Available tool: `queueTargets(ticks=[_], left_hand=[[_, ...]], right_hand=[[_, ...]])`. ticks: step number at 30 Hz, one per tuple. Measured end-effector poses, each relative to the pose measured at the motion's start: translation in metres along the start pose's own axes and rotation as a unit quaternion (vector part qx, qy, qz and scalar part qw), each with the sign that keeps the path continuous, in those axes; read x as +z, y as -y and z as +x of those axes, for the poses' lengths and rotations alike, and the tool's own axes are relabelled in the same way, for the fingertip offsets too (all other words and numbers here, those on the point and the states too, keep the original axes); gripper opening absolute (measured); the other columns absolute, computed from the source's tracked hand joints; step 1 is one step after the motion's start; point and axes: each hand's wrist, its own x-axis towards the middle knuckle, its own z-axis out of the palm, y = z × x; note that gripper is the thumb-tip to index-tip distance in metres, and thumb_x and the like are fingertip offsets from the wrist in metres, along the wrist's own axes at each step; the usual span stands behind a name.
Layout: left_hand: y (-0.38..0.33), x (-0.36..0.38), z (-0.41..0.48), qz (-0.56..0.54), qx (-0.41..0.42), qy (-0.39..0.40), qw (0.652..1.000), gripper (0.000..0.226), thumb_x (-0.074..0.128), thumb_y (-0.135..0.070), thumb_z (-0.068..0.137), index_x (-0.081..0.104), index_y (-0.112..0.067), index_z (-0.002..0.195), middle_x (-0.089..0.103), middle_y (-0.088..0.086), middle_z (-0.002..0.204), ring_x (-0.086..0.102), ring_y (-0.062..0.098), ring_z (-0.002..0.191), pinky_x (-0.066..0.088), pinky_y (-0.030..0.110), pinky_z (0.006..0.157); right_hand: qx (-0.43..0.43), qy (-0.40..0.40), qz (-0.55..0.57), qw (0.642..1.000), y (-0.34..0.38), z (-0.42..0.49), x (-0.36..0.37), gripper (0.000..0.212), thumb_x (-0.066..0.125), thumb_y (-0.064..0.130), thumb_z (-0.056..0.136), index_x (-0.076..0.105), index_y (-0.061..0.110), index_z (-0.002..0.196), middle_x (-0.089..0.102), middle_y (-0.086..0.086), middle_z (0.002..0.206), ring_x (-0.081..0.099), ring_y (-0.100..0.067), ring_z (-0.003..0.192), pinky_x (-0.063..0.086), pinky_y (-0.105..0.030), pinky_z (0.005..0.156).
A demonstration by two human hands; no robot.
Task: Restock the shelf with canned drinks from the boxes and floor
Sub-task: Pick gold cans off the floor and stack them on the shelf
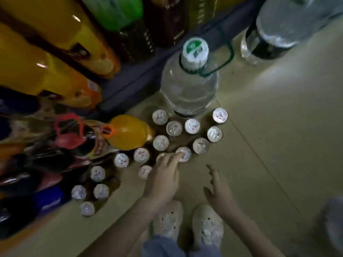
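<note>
Upright cans (pixel 192 126) on floor (pixel 278 145), clustered on the near side of water bottle (pixel 188 86) and trailing away down-left of it. Low over that cluster, left hand (pixel 163 179): fingers (pixel 177 157) straight, loosely together, tips resting on the lid of one can (pixel 187 151), gripping nothing. Farther from water bottle and to the right, right hand (pixel 220 192) over bare floor: fingers (pixel 211 172) spread, slightly bent, holding nothing. Orange bottle (pixel 128 132) on its side, near-left of water bottle, just beside the cans. Shelf (pixel 130 80) left of and behind water bottle, packed with big bottles. Shoes (pixel 168 217) well apart from water bottle, nearest the camera. Blurred; can labels unreadable.
</note>
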Motion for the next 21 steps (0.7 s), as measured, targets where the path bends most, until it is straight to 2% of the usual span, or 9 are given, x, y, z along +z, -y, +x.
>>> queueTargets(ticks=[2,5,8,10,12,14,17,19,21], left_hand=[[0.021,0.029,0.016,0.006,0.016,-0.003,1.000,0.050,0.050,-0.015,0.094,0.038,-0.020,0.143,0.042,0.000,0.142,0.037,0.018,0.130,0.030,0.027,0.104],[0.045,0.062,0.037,-0.006,0.030,0.011,0.999,0.061,0.060,-0.017,0.088,0.035,-0.013,0.144,0.041,0.007,0.143,0.034,0.024,0.134,0.026,0.031,0.109],[0.053,0.083,0.050,0.014,0.073,-0.015,0.997,0.067,0.062,-0.023,0.080,0.036,-0.013,0.141,0.049,0.011,0.137,0.040,0.024,0.127,0.033,0.033,0.104],[0.054,0.091,0.056,0.023,0.089,-0.035,0.995,0.071,0.065,-0.024,0.074,0.036,-0.012,0.137,0.052,0.013,0.133,0.047,0.028,0.123,0.038,0.037,0.101],[0.056,0.096,0.062,0.063,0.106,-0.028,0.992,0.076,0.071,-0.024,0.071,0.037,-0.008,0.137,0.053,0.015,0.132,0.050,0.033,0.124,0.033,0.043,0.108],[0.055,0.097,0.069,0.123,0.122,0.002,0.985,0.084,0.075,-0.029,0.069,0.036,-0.006,0.139,0.053,0.014,0.136,0.046,0.030,0.130,0.013,0.044,0.114],[0.048,0.091,0.079,0.125,0.100,0.053,0.986,0.086,0.068,-0.039,0.079,0.024,-0.012,0.148,0.033,0.004,0.152,0.020,0.017,0.145,-0.011,0.042,0.116],[0.044,0.089,0.085,0.103,0.105,0.070,0.987,0.087,0.063,-0.044,0.082,0.016,-0.017,0.150,0.022,-0.002,0.157,0.005,0.009,0.146,-0.017,0.044,0.115],[0.037,0.085,0.090,0.069,0.139,0.078,0.985,0.089,0.065,-0.046,0.080,0.017,-0.019,0.150,0.024,-0.002,0.156,0.004,0.005,0.146,-0.019,0.044,0.114]], right_hand=[[-0.064,-0.061,-0.094,0.992,-0.010,0.039,0.019,0.082,0.070,0.004,0.069,0.031,0.011,0.140,0.055,-0.016,0.121,0.055,-0.035,0.096,0.040,-0.032,0.080],[-0.092,-0.160,-0.197,0.963,-0.012,0.087,0.027,0.099,0.079,0.003,0.052,0.034,0.009,0.140,0.052,-0.014,0.134,0.051,-0.033,0.102,0.045,-0.041,0.080],[-0.143,-0.210,-0.275,0.927,-0.022,0.118,0.028,0.082,0.077,0.007,0.057,0.047,0.004,0.134,0.056,-0.013,0.128,0.037,-0.028,0.115,0.028,-0.045,0.096],[-0.163,-0.228,-0.323,0.904,-0.029,0.127,0.029,0.069,0.077,0.013,0.060,0.054,0.003,0.125,0.060,-0.011,0.116,0.040,-0.027,0.113,0.028,-0.043,0.095],[-0.164,-0.243,-0.345,0.892,-0.030,0.129,0.030,0.060,0.075,0.021,0.064,0.058,0.003,0.119,0.061,-0.010,0.110,0.043,-0.027,0.112,0.028,-0.041,0.094],[-0.163,-0.245,-0.345,0.891,-0.029,0.128,0.028,0.057,0.073,0.027,0.066,0.060,0.001,0.115,0.063,-0.012,0.107,0.042,-0.026,0.112,0.027,-0.042,0.096],[-0.171,-0.237,-0.305,0.906,-0.032,0.123,0.019,0.057,0.080,0.029,0.058,0.063,0.001,0.105,0.063,-0.012,0.098,0.042,-0.027,0.107,0.026,-0.042,0.094],[-0.170,-0.244,-0.240,0.924,-0.034,0.115,0.007,0.058,0.082,0.033,0.057,0.063,0.000,0.102,0.061,-0.014,0.094,0.041,-0.028,0.101,0.028,-0.039,0.086],[-0.161,-0.257,-0.146,0.942,-0.028,0.100,-0.011,0.060,0.074,0.045,0.062,0.064,0.003,0.104,0.059,-0.012,0.094,0.040,-0.025,0.097,0.030,-0.036,0.081]])
